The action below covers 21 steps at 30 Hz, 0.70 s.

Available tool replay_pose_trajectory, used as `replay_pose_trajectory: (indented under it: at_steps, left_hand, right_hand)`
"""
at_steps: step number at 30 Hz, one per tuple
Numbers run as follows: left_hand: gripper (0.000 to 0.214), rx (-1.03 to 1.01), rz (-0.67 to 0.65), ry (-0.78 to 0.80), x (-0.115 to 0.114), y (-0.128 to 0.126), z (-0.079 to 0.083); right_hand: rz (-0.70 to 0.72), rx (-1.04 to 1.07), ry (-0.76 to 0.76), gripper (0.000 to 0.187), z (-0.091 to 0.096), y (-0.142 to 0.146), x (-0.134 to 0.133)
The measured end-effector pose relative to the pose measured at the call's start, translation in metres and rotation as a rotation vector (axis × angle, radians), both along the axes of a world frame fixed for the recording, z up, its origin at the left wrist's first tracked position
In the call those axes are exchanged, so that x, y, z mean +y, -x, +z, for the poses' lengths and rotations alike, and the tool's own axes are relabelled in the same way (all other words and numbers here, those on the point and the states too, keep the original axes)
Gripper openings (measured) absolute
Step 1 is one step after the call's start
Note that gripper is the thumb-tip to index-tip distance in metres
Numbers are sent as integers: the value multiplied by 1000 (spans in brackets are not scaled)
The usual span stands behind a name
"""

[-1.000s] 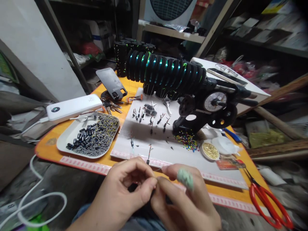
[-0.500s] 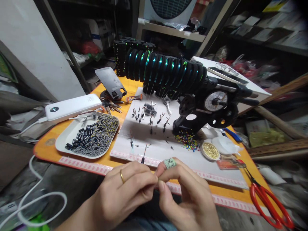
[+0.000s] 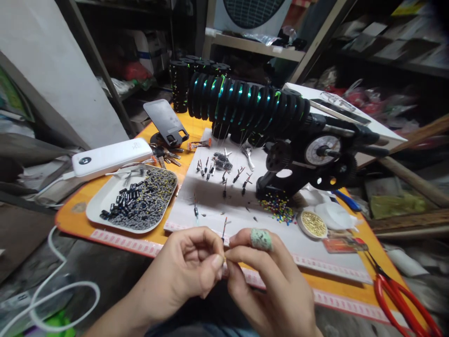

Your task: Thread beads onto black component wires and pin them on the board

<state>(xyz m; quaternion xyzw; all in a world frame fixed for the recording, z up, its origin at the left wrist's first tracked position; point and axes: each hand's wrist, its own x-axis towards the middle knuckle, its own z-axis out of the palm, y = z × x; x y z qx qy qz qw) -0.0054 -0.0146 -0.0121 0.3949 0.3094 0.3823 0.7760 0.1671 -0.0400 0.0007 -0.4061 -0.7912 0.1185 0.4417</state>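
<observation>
Just over the front edge of the white board (image 3: 189, 187), my left hand (image 3: 191, 267) and my right hand (image 3: 273, 276) meet at the fingertips. The left thumb and index finger are pinched together. Close against them, the right thumb and index finger also pinch. A tiny yellowish speck shows between the fingertips, too small to name. Green patterned tape (image 3: 261, 239) wraps one finger of my right hand. Behind the fingertips a small dark piece with a thin stem (image 3: 223, 229) hangs or stands near the board's edge.
A tray (image 3: 91, 220) of small grey and black pieces lies left. Behind stands a black machine (image 3: 280, 159) carrying a row of black spools (image 3: 245, 100). Coloured beads (image 3: 278, 208), a cup of gold beads (image 3: 313, 223) and red-handled scissors (image 3: 396, 295) lie right. A power bank (image 3: 112, 157) is at left.
My left hand has rolled so its curled fingers and thumb face me, and its ring is out of sight. My right fingers have spread slightly. The view has shifted a little.
</observation>
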Motion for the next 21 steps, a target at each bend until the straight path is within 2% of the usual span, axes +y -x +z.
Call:
replay_pose_trajectory:
  at_steps: [5, 8, 10, 14, 17, 21]
  left_hand:
    - [35, -63, -12, 43, -3, -1, -3]
    - [34, -53, 3, 40, -5, -2, -4]
    - [29, -24, 51, 17, -8, -3, -5]
    - [9, 100, 253, -120, -14, -6, -7]
    - [10, 158, 316, -235, -17, -6, -6]
    - [14, 177, 348, -240, -21, -2, -3]
  right_hand:
    - [-13, 46, -44, 26, -1, 5, -1]
    - [-61, 102, 13, 26, -2, 8, -4]
    - [-58, 169, 75, 26, -4, 9, -6]
    - [-50, 253, 156, 26, -6, 8, -8]
    - [-49, 274, 189, 25, -9, 6, -8]
    - [-102, 323, 265, 20, -14, 7, -13]
